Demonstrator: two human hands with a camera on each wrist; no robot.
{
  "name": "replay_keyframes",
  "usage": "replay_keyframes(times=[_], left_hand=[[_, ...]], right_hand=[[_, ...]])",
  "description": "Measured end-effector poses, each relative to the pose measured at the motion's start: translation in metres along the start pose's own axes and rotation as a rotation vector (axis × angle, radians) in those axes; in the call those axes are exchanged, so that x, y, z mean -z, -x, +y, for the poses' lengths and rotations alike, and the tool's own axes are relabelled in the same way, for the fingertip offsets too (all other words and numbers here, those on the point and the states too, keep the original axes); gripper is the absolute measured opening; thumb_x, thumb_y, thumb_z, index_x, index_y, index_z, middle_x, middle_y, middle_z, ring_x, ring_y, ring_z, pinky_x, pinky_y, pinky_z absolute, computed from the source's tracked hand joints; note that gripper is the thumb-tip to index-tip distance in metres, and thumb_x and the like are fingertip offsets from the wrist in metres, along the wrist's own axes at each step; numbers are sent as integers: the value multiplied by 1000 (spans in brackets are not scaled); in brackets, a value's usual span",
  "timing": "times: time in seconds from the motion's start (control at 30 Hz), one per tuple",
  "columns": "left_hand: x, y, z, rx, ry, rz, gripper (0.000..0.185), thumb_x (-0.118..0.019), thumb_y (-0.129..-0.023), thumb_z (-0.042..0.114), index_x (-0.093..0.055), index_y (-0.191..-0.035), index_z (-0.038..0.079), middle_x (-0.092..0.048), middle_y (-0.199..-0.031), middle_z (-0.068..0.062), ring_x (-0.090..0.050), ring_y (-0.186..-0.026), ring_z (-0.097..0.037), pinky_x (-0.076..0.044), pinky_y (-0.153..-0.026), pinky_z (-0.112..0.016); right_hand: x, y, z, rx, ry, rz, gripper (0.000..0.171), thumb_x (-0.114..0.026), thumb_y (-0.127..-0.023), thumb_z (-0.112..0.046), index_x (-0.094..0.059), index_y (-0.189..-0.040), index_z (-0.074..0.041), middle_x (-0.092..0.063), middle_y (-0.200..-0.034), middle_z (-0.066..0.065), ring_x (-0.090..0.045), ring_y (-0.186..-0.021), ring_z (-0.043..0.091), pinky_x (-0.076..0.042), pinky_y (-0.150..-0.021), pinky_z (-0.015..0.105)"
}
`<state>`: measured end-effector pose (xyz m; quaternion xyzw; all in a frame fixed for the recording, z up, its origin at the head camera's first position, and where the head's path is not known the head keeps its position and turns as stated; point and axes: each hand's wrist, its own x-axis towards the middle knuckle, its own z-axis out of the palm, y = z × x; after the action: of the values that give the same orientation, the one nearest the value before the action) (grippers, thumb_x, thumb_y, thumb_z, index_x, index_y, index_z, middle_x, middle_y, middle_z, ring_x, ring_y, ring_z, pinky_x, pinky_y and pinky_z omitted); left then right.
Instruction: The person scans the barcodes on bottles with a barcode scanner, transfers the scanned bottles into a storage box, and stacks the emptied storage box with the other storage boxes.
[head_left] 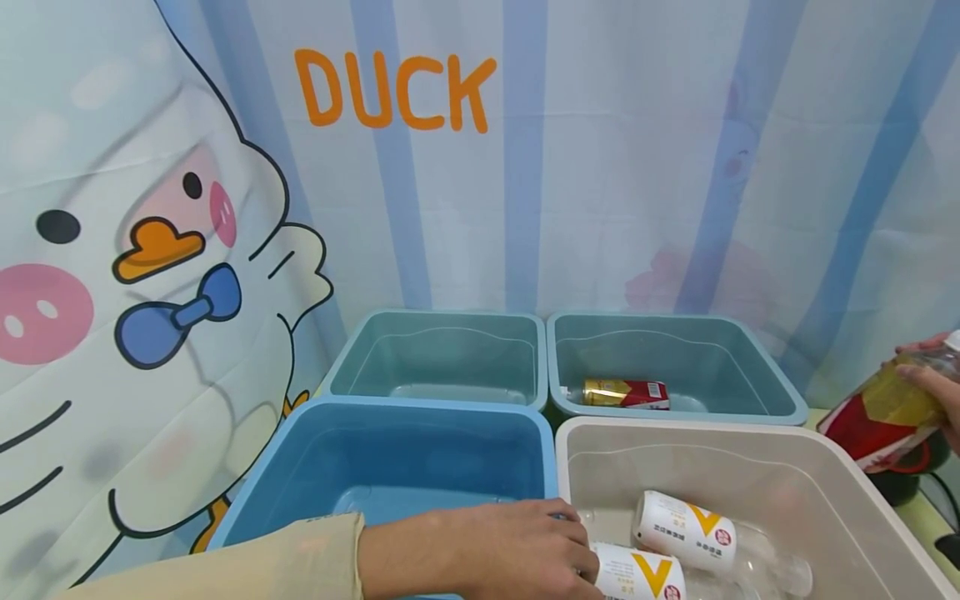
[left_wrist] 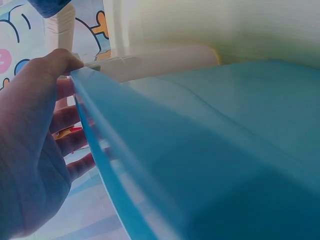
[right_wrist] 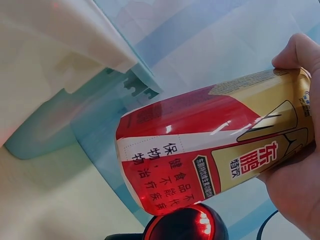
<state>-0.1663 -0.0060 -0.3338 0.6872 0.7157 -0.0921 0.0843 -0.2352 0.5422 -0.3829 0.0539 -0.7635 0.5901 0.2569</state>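
Observation:
At the right edge of the head view, my right hand (head_left: 941,392) grips a drink bottle (head_left: 877,417) with a red and gold label and a white cap. The right wrist view shows the bottle (right_wrist: 210,145) lying slantwise, its base away from the palm. My left hand (head_left: 502,546) is at the right rim of the blue bin (head_left: 450,406). In the left wrist view its thumb lies at the edge of a blue wall (left_wrist: 200,135), with the fingers behind it. Close to these fingers, clear bottles with white labels (head_left: 686,529) lie in the beige bin (head_left: 750,437).
Two teal bins stand behind; the right one (head_left: 675,321) holds a red and gold bottle (head_left: 626,393), the left one (head_left: 450,317) sits beside it. A duck-print curtain (head_left: 465,217) hangs behind. A dark object with a red ring (right_wrist: 185,225) is below the held bottle.

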Motion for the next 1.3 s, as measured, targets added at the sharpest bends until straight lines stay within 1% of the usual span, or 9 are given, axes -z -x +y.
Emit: replay_keyframes(times=[0.17,0.27,0.5,0.77,0.93,1.0,1.07,1.27,1.3], left_hand=[[0,0,0,9,11,-7,49,-70,-97,46,-63,-144,34,-64,-134,20,-52,-122,4,-27,-115,-20],[0,0,0,12,10,-10,48,-70,-97,46,-63,-143,34,-64,-134,20,-51,-122,4,-27,-115,-20],[-1,0,0,4,3,-1,48,-69,-97,46,-63,-144,34,-64,-133,20,-52,-122,4,-27,-115,-20],[-1,0,0,0,9,0,48,-69,-98,46,-62,-144,34,-64,-133,20,-52,-122,4,-27,-115,-20],[-1,0,0,-1,22,1,49,-69,-97,47,-62,-144,34,-64,-133,20,-52,-122,4,-27,-115,-20],[-1,0,-1,0,32,1,49,-69,-97,47,-62,-144,34,-64,-133,20,-52,-122,4,-27,-115,-20],[-1,0,-1,2,38,-2,50,-69,-97,47,-62,-144,34,-63,-134,20,-52,-122,4,-27,-115,-21],[0,0,-1,-5,20,-3,50,-69,-97,47,-62,-144,34,-64,-134,19,-52,-123,3,-27,-115,-20],[0,0,-1,-5,18,-2,50,-69,-97,47,-62,-144,34,-64,-134,19,-52,-123,3,-27,-115,-20]], right_hand=[[-1,-4,-8,26,-8,2,36,-59,-99,9,-54,-115,-23,-67,-106,-25,-62,-84,-6,-45,-67,9],[-1,-7,-13,48,86,12,37,-60,-98,9,-54,-116,-23,-65,-107,-26,-61,-84,-7,-46,-68,9],[1,-16,-23,57,338,56,40,-66,-101,-7,-51,-123,-36,-55,-111,-29,-53,-86,-8,-44,-67,7],[-14,-21,-50,57,396,73,39,-67,-100,-12,-49,-116,-44,-50,-104,-34,-48,-84,-10,-38,-68,3],[-24,-19,-67,68,529,123,44,-71,-97,-19,-49,-131,-39,-43,-109,-30,-42,-88,-5,-33,-71,4],[-28,-20,-73,73,536,126,50,-71,-97,-20,-47,-138,-37,-42,-110,-30,-41,-89,-6,-32,-72,5],[-32,-22,-77,69,525,124,55,-70,-98,-22,-41,-139,-43,-41,-110,-31,-41,-89,-7,-31,-72,4],[-49,-28,-88,120,383,37,36,-64,-104,-14,-55,-132,-36,-50,-110,-27,-48,-92,-4,-37,-76,4],[-53,-28,-90,116,372,33,36,-64,-104,-14,-56,-132,-35,-50,-110,-26,-49,-94,-4,-39,-82,7]])
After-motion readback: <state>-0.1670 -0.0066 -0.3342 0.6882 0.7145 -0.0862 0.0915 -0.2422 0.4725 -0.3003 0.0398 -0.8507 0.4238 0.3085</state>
